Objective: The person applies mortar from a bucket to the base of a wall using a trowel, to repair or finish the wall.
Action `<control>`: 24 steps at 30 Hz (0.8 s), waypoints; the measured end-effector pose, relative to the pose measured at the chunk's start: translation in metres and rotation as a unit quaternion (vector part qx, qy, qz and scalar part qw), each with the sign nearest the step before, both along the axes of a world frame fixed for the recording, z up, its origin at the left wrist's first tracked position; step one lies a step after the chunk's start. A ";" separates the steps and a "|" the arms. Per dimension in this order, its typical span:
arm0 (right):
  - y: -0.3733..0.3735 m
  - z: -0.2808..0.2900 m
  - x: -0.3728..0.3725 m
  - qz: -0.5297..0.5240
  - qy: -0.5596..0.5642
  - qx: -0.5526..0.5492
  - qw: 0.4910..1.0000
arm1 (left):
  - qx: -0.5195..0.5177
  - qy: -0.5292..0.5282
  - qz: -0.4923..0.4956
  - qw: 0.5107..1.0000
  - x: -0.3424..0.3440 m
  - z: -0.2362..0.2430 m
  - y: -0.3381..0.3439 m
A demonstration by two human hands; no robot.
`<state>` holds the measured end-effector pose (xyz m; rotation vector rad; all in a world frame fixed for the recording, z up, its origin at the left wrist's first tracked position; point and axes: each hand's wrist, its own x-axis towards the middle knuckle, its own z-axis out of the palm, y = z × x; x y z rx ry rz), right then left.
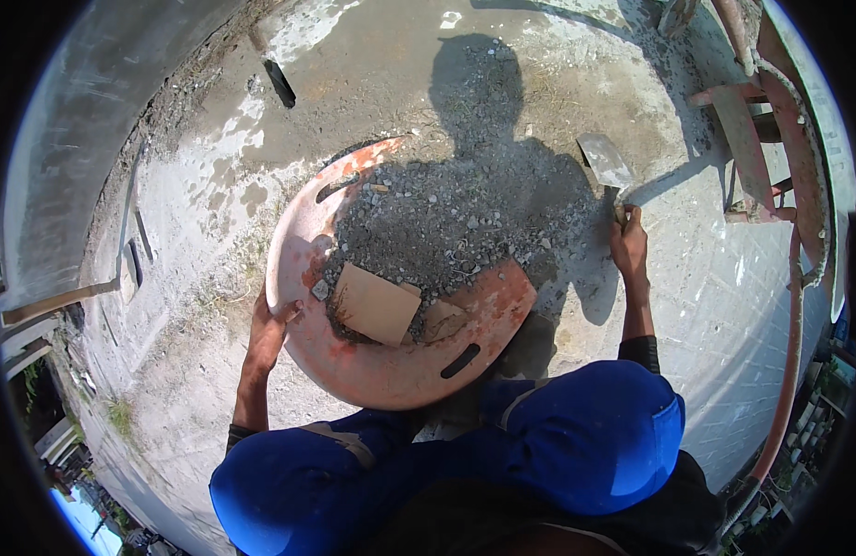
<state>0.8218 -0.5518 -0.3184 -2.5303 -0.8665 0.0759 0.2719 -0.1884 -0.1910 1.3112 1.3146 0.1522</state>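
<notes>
A faded orange, clam-shaped plastic scoop basket (pixel 400 378) lies on the ground in front of my knees, its open side facing away and right. My left hand (pixel 270 329) grips its left rim, thumb over the edge. Grey gravel and dirt (pixel 428 218) fill the basket's mouth and spread onto the ground beyond. Inside, near the back wall, rests a piece of brown cardboard (pixel 372 304) with a smaller scrap (pixel 443 321) beside it. To the right, my right hand (pixel 630 243) is closed around the handle of a trowel (pixel 606 161). Its flat grey blade points away from me, apart from the basket.
A rusty metal frame (pixel 748 148) stands at the far right, with a reddish pole (pixel 791 343) running down that side. A concrete wall (pixel 94 120) borders the left. A dark flat object (pixel 279 84) lies on the ground at the far left. My shadow falls across the gravel.
</notes>
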 end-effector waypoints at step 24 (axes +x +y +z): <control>0.136 0.049 -0.188 0.168 0.172 0.001 0.970 | 0.061 -0.178 0.237 0.953 0.027 -0.022 -0.029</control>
